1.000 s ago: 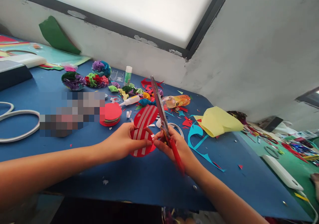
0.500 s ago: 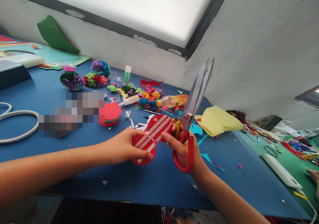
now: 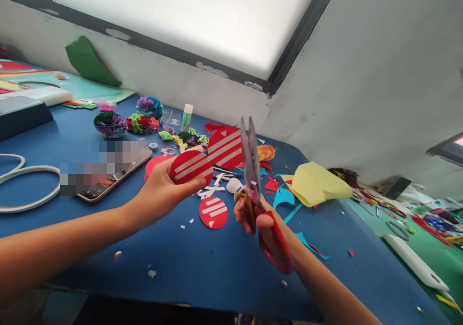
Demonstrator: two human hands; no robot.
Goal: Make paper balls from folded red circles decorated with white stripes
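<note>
My left hand [image 3: 168, 182] pinches a red paper piece [image 3: 191, 168] with white stripes, made of two round shapes joined at a narrow neck. Its far round reaches close to the scissors. Below it is a separate red striped paper circle [image 3: 213, 212], low over or on the table. In my right hand [image 3: 258, 216] are scissors [image 3: 251, 170] with red handles, held upright, the blades slightly parted. Behind my left hand a stack of red circles [image 3: 154, 165] is partly hidden.
The blue table [image 3: 217, 272] bears white strips, cyan scraps [image 3: 284, 197] and yellow paper [image 3: 320, 185]. At the left are a phone [image 3: 119, 173], partly pixelated, and white rings [image 3: 31, 207]. Ruffled paper balls [image 3: 110, 125] and a glue stick [image 3: 187, 116] stand behind. A wall rises beyond.
A striped circle now appears separately below the joined piece. My left hand has moved up and left with that piece. My right hand has turned the scissors more upright and shifted slightly left.
</note>
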